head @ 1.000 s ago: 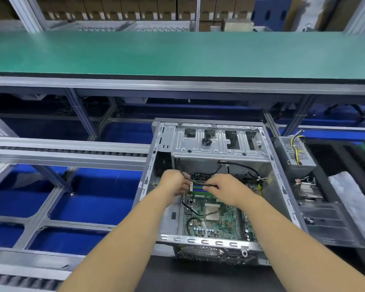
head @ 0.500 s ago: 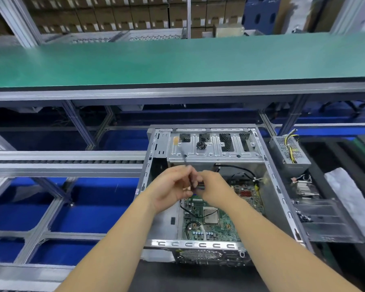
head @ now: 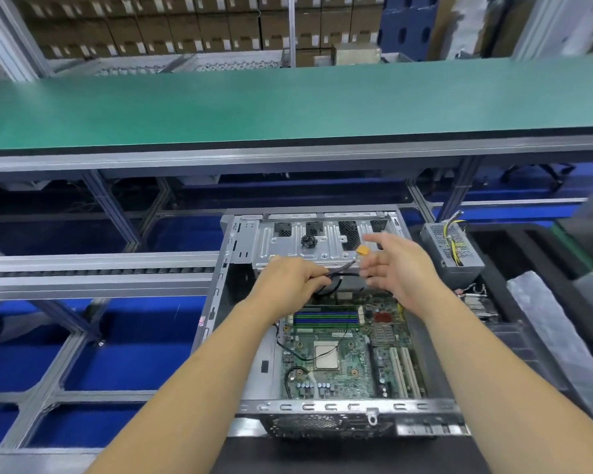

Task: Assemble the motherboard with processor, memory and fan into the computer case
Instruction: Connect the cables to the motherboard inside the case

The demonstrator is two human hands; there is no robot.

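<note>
Motherboard seated in the open computer case as the left hand pinches a black cable ending in a yellow connector; the right hand hovers just beside, fingers spread, empty. Routing the cable away from the bare processor looks wise. Half a second earlier both hands met lower, over the memory slots.
</note>
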